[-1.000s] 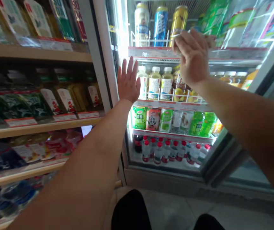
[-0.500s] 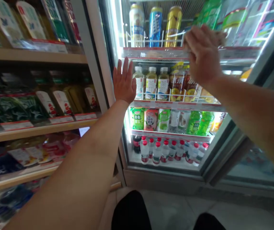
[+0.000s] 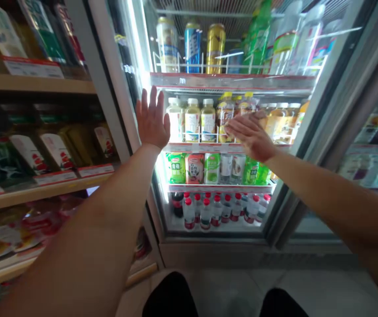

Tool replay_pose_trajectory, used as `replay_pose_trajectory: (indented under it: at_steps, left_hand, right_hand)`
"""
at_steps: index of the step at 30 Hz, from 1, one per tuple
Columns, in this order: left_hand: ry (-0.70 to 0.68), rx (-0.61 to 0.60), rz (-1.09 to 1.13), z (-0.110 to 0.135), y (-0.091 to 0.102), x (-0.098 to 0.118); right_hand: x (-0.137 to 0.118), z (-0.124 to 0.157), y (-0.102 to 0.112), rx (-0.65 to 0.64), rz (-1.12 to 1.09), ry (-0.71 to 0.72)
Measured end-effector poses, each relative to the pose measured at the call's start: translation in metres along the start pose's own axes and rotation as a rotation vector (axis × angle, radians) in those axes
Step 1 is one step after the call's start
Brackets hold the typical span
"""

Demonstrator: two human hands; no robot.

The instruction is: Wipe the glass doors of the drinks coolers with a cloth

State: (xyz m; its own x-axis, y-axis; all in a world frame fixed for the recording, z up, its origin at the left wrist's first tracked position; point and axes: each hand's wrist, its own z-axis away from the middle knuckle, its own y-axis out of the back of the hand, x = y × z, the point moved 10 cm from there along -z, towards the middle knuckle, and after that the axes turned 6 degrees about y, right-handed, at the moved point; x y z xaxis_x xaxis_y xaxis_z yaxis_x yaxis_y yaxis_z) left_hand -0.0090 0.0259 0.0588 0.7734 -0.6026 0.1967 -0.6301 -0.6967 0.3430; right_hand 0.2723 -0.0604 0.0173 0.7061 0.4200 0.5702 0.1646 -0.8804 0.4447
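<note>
My left hand [image 3: 152, 119] is raised with its fingers spread, at the left side of a lit drinks fridge [image 3: 215, 241]. It overlaps the fridge's left edge, next to a white-capped bottle [image 3: 175, 119]; whether the palm touches glass or frame I cannot tell. My right hand [image 3: 253, 135] is stretched out flat in front of the second shelf, fingers pointing left. Nothing shows in it. Its fingertips overlap yellow-capped tea bottles [image 3: 224, 116], and contact is unclear. Pale-yellow drink bottles [image 3: 208, 121] stand between the two hands.
Tall cans [image 3: 215, 48] and green bottles [image 3: 258, 39] fill the upper shelf. Below are green and red drinks [image 3: 194, 168], then red-capped water bottles [image 3: 205, 214]. Wooden shelves [image 3: 37, 83] of bottles flank me on the left. A metal door frame [image 3: 334, 145] rises on the right.
My right hand has come down and left from the upper shelf, and its curled fingers have straightened. The view has shifted right; my left hand keeps its place by the fridge's left edge.
</note>
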Motion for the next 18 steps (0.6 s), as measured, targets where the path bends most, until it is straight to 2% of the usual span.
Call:
replay_pose_trajectory:
  at_steps: [2, 3, 7, 10, 12, 14, 16, 18]
  left_hand:
    - [0.004, 0.009, 0.029, 0.002, 0.003, 0.001]
    - [0.002, 0.014, 0.032, 0.004, 0.004, 0.001]
    - [-0.090, 0.089, -0.047, 0.008, 0.011, 0.006]
    - [-0.148, 0.137, -0.098, 0.010, 0.012, 0.007]
    - [-0.179, 0.176, -0.183, 0.011, 0.011, 0.007]
    - [-0.197, 0.241, -0.274, 0.013, 0.013, 0.006]
    - [-0.221, 0.250, -0.302, 0.014, 0.015, 0.004]
    - [-0.189, 0.199, -0.276, 0.013, 0.017, -0.005]
  right_hand:
    - [-0.014, 0.022, -0.008, -0.054, -0.028, 0.061]
    - [-0.013, 0.031, -0.005, -0.037, -0.026, 0.069]
    - [0.009, 0.066, 0.024, 0.217, 0.032, -0.021]
    - [0.017, 0.087, 0.032, 0.361, 0.052, -0.119]
    - [0.010, 0.096, 0.027, 0.365, 0.028, -0.136]
    - [-0.002, 0.099, 0.018, 0.300, -0.023, -0.086]
    - [-0.014, 0.098, 0.010, 0.190, -0.118, 0.015]
    - [-0.017, 0.095, 0.014, 0.147, -0.155, 0.073]
